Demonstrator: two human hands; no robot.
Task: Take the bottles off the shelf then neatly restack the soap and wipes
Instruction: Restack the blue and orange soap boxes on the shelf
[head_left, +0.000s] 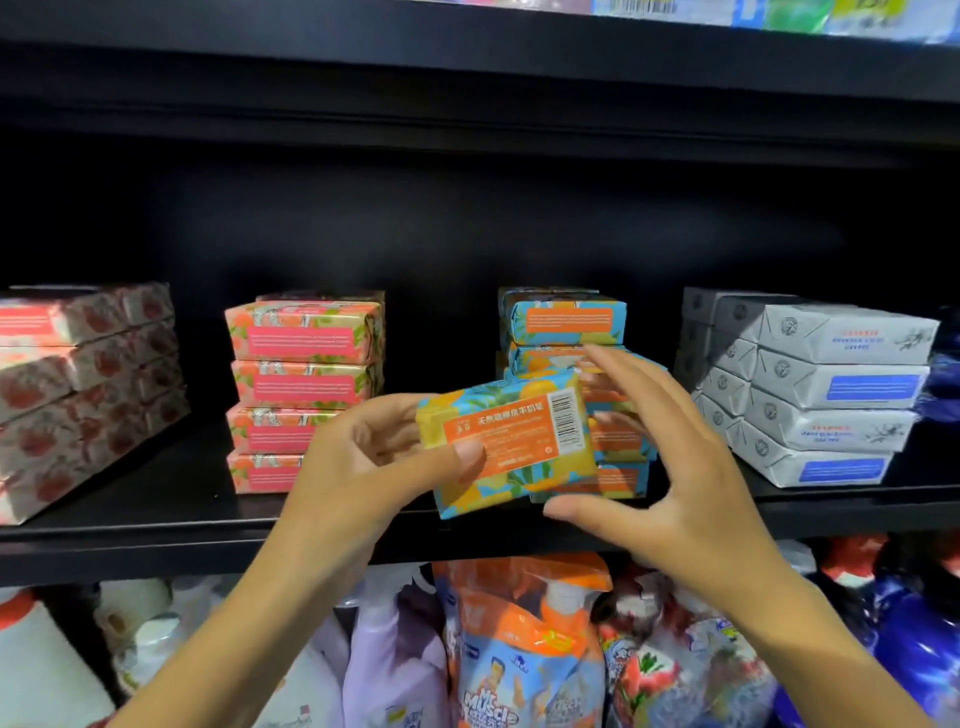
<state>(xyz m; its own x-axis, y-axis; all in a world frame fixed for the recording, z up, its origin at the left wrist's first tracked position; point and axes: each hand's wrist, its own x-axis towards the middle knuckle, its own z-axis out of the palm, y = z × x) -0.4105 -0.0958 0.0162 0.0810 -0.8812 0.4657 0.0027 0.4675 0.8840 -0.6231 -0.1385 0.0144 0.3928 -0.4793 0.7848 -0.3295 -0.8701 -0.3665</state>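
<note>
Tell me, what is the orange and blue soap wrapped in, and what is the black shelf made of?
The soap bar in the left hand looks wrapped in printed paper, slightly glossy: sharp folded edges and a soft sheen. The shelf looks like painted metal, smooth satin black, with a thin straight front lip; coated board is possible too.

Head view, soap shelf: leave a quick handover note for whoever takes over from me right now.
Left hand: grips one blue-orange soap bar, in front of the blue-orange stack.
Right hand: open, fingers spread beside that bar, holding nothing.
Done: red stack, pink stack and grey stack stand on the shelf; bottles show on the level below.
Left: set the held bar on its stack, square it. Wipes: cannot pick them out.
</note>
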